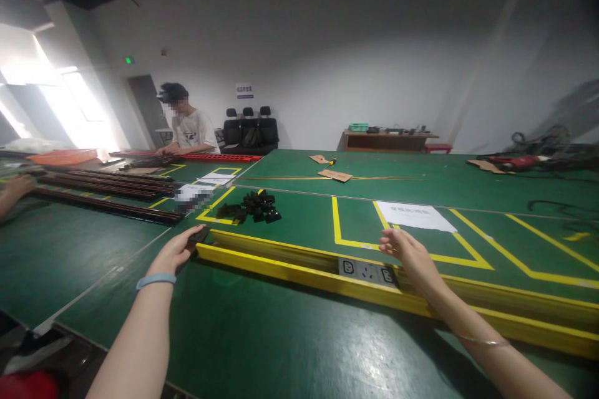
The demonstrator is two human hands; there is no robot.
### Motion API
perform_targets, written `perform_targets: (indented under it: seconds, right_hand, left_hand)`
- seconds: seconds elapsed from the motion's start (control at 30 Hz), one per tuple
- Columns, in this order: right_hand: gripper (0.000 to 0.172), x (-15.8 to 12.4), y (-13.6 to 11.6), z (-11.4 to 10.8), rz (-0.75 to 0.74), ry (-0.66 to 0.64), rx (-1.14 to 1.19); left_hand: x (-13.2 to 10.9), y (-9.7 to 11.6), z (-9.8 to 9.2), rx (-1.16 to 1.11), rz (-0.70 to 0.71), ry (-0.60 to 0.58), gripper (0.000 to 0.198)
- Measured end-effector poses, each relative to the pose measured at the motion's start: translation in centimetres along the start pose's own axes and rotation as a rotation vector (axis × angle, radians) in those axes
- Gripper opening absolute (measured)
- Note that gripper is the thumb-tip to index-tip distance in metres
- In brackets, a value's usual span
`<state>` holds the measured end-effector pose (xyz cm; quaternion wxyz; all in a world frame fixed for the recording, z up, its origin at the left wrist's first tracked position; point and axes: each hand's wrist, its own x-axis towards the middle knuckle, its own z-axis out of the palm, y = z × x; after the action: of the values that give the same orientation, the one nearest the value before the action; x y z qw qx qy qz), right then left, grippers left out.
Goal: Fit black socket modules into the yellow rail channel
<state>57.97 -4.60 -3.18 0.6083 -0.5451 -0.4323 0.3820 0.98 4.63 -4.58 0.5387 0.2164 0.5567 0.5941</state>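
A long yellow channel rail point(276, 269) lies across the near part of the green table. At its left end, my left hand point(175, 251) has its fingers closed around a small black end cap point(200, 235), touching or very near the rail's end. A grey socket module point(367, 271) with several outlets sits inside the channel. Just right of it and above the rail, my right hand point(406, 252) is held with curled fingers pressed together. Whatever may be between those fingers is hidden. Beyond the rail lies a pile of small black parts point(259, 204).
A white paper sheet point(416, 216) lies among yellow tape outlines. Dark rails point(107, 187) are stacked at left, near another person's hand point(19, 190). A co-worker point(191, 128) stands at the far side by a red rail point(224, 157). Cardboard pieces point(335, 175) and a red tool point(521, 164) lie farther back.
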Motion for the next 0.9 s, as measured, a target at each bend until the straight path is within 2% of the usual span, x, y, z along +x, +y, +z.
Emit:
perform_targets:
  seconds: [0.1,0.27,0.5,0.9]
  right_hand:
    - [0.044,0.1,0.2,-0.1,0.001,-0.002,0.007]
    - [0.046,0.2,0.4,-0.2,-0.004,-0.012,0.013]
    - [0.046,0.2,0.4,-0.2,-0.010,-0.019,0.002]
    - [0.045,0.3,0.6,-0.3,-0.017,-0.019,-0.006]
  left_hand:
    - [-0.9,0.2,0.5,0.023,-0.011,-0.038,0.017]
    - [-1.5,0.4,0.8,0.074,0.021,0.002,0.013]
    - [-0.9,0.1,0.4,0.075,0.049,0.030,0.016]
    - [0.6,-0.2,-0.9,0.080,0.025,-0.055,0.018]
